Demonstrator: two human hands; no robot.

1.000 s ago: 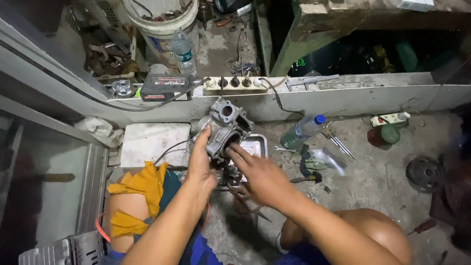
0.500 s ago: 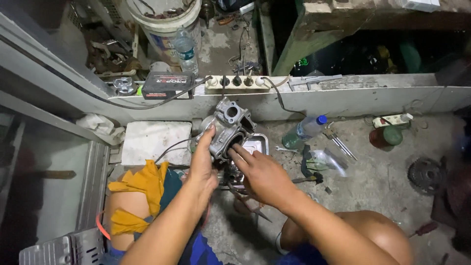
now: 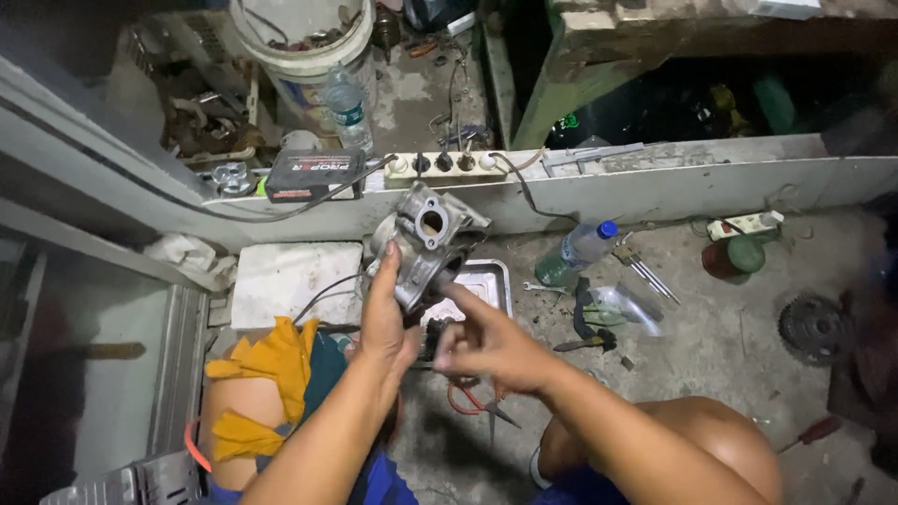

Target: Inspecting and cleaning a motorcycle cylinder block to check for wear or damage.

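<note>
Gripping a grey cast-metal engine part [image 3: 423, 245] from below, the left hand [image 3: 385, 323] holds it up at the centre of the frame, fingers wrapped round its lower body and the thumb pointing up along its left side; the part's round bore faces the camera, tilted toward the upper right. The right hand [image 3: 486, 341], just right of and below the part, has its forefinger stretched out so that the tip touches the part's lower right edge, while the other fingers are loosely curled and grasp nothing that can be made out. Directly behind the hands lies a shallow metal tray [image 3: 493, 278] on the concrete floor; most of its inside is hidden by the part and the hands, so its contents cannot be told. At the top left of the frame stands a white plastic bucket [image 3: 304, 58] with dark scrap pieces and cables showing over its rim, and a clear plastic bottle [image 3: 346, 105] stands upright against its front. Right of centre a second clear bottle with a blue cap [image 3: 580, 251] lies tilted on the floor, its lower part greenish. A white power strip [image 3: 444, 164] and a black box-shaped device [image 3: 313, 174] sit on the pale ledge that crosses the upper half. Yellow work gloves [image 3: 271, 360] rest on the person's knee at lower left, and red-handled pliers [image 3: 472, 402] lie on the floor beneath the right hand.
</note>
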